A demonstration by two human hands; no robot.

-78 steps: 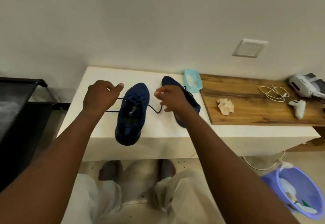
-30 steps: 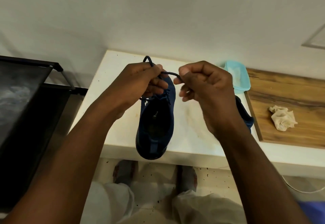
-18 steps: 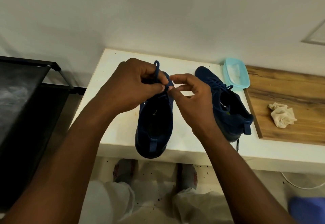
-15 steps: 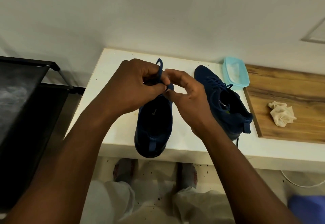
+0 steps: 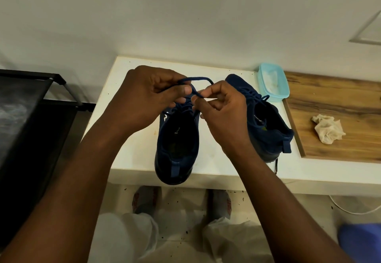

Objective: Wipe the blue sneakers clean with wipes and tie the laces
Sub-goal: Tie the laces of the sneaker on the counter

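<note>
The left hand (image 5: pixel 148 95) and the right hand (image 5: pixel 223 116) met just above the tongue of a blue sneaker (image 5: pixel 177 139), which stood on the white surface (image 5: pixel 136 155) with its heel over the near edge. Each hand pinched the dark blue lace (image 5: pixel 195 78) between thumb and curled fingers, and a loop arched between them. The second sneaker (image 5: pixel 270 126) stood just beyond the right hand, partly hidden by it, and a crumpled wipe (image 5: pixel 327 131) lay well apart on the wooden top (image 5: pixel 329 101).
</note>
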